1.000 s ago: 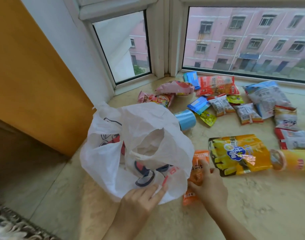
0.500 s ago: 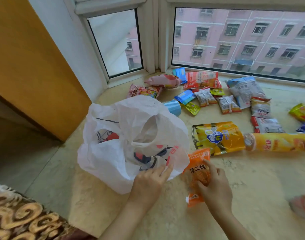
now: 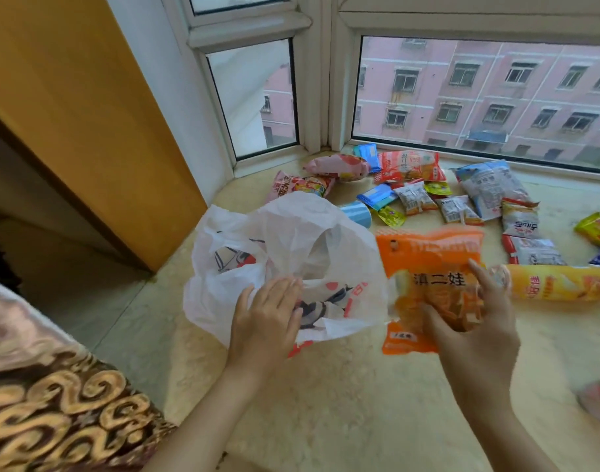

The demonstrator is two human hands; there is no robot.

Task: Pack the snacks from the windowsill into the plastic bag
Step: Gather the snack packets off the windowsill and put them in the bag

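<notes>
The right hand (image 3: 475, 321), fingers curled round the orange snack packet (image 3: 431, 287) held at three o'clock of the plastic bag (image 3: 291, 253), may snag its floppy mouth, since the left hand (image 3: 267, 318) rests flat with straight fingers, pinching nothing.
</notes>
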